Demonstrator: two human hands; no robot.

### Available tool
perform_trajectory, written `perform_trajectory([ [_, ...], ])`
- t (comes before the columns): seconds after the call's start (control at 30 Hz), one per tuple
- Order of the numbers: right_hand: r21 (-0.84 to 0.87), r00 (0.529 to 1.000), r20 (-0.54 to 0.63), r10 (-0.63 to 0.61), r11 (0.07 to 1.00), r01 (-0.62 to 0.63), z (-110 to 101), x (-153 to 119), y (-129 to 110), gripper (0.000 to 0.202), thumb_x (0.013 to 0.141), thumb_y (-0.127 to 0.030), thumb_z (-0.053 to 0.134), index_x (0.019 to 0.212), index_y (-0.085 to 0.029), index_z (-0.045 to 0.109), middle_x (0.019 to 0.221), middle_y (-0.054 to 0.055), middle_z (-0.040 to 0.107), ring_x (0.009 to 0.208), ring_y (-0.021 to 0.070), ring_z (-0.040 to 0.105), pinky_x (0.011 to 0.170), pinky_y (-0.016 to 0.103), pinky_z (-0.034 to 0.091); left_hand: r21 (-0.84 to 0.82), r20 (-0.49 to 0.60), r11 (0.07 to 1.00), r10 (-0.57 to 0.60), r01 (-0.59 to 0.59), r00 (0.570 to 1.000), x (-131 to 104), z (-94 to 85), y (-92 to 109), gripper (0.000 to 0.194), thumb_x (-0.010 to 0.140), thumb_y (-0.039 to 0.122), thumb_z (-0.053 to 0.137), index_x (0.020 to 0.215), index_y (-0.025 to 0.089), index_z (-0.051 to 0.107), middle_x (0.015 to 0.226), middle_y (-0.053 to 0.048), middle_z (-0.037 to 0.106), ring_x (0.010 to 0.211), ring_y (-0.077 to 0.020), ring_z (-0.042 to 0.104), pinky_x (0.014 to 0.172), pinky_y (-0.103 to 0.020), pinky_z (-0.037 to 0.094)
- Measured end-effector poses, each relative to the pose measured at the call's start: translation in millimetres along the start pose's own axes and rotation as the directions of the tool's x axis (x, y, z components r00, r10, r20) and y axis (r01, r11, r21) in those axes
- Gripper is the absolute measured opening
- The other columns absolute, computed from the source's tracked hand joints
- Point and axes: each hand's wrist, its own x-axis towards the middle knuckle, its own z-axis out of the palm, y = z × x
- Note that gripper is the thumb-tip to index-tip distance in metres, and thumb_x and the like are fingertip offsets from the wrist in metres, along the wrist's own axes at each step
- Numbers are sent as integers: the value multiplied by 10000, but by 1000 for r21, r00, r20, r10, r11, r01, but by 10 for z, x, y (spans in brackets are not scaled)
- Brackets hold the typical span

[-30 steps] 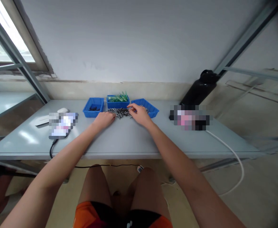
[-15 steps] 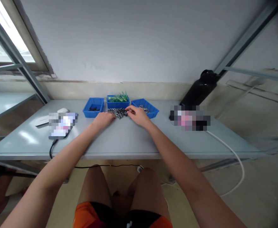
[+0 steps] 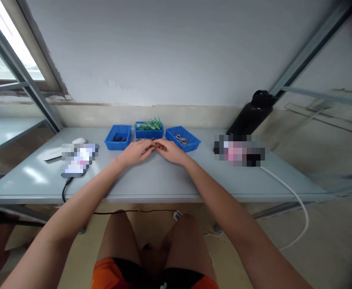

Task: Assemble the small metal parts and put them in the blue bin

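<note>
My left hand (image 3: 137, 151) and my right hand (image 3: 172, 151) meet at the fingertips over the table, just in front of a pile of small metal pieces (image 3: 142, 140). Both are closed in a pinch, and whatever sits between the fingers is too small to make out. Most of the pile is hidden behind the hands. Around it stand three blue bins: the left bin (image 3: 110, 143) with small dark pieces (image 3: 118, 139), the middle bin (image 3: 150, 132) with green strips (image 3: 152, 124), and the right bin (image 3: 192, 147) with silver pin-like pieces (image 3: 182, 139).
A phone (image 3: 81, 158) with a black cable lies at the left of the table (image 3: 154, 180), near a white case (image 3: 79, 141). On the right, a black bottle (image 3: 251, 116) stands behind a blurred-out device (image 3: 237, 152) with a white cable (image 3: 293, 190).
My left hand has slid right and my right hand slightly left and nearer, so their fingertips now meet. They cover more of the metal pile. The bins have not moved.
</note>
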Motion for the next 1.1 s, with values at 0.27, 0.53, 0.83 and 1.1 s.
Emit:
perform_trajectory([
  [0.27, 29, 998, 61, 29, 999, -31, -24, -13, -74, 205, 896, -311, 511, 909, -168, 657, 857, 39, 675, 790, 156, 582, 735, 267, 406, -138, -26, 988, -79, 75, 997, 7, 11, -32, 200, 954, 271, 423, 992, 161, 586, 908, -51, 668, 730, -132, 605, 690, -236, 463],
  [0.53, 12, 995, 84, 49, 999, -50, -23, -10, -47, 205, 886, -318, 525, 877, -169, 665, 821, 34, 676, 750, 150, 572, 709, 264, 401, -167, -51, 982, -98, 88, 994, 11, 7, -65, 255, 980, 323, 407, 1010, 165, 604, 950, -62, 664, 806, -146, 607, 729, -248, 462],
  [0.83, -41, 995, -54, 83, 996, -85, -150, -10, -51, 267, 907, -346, 489, 925, -179, 697, 799, 42, 688, 747, 166, 591, 726, 279, 417, 53, 10, 980, -195, 194, 981, -10, -16, -149, 217, 921, 295, 447, 955, 177, 626, 868, -43, 674, 754, -163, 607, 680, -255, 431],
  [1.1, -81, 989, -121, 89, 992, -99, -151, -8, -104, 275, 906, -351, 485, 904, -173, 695, 834, 52, 699, 708, 154, 566, 707, 273, 402, 38, 115, 976, -217, 214, 969, -1, -10, -153, 178, 872, 243, 466, 927, 184, 625, 893, -37, 694, 733, -164, 600, 667, -263, 429],
])
